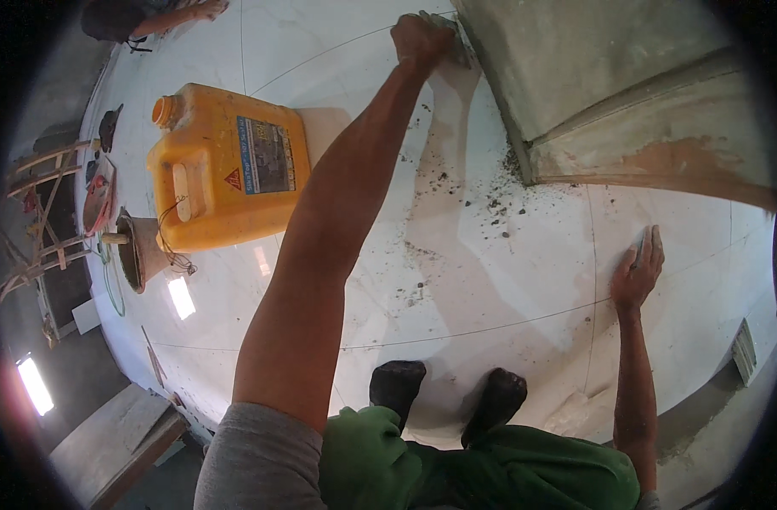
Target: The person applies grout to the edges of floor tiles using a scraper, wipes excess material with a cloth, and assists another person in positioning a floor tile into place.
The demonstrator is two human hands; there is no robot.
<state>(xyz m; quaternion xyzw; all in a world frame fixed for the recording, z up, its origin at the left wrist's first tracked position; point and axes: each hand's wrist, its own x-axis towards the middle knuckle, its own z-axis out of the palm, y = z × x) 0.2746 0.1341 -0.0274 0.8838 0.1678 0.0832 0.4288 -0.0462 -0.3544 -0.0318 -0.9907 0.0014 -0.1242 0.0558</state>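
Observation:
My left arm stretches far ahead across glossy white floor tiles (380,289). At its end my left hand (418,41) is closed, low against the foot of a grey cement-coated block (592,68). Something greyish shows beside its fingers, too unclear to name. Dark crumbs of debris (499,204) lie scattered along the block's base and over the tiles between my arms. Off to the right, my right hand (637,270) rests on the tiles with its fingers stretched out, apart from the block.
A yellow jerrycan (218,161) with a label stands left of my left arm. Beside it sit a tilted bucket (142,251) and a tangle of thin wire (178,259). Another person's hand (208,9) touches the floor at the far left. My dark-covered feet (397,387) are below.

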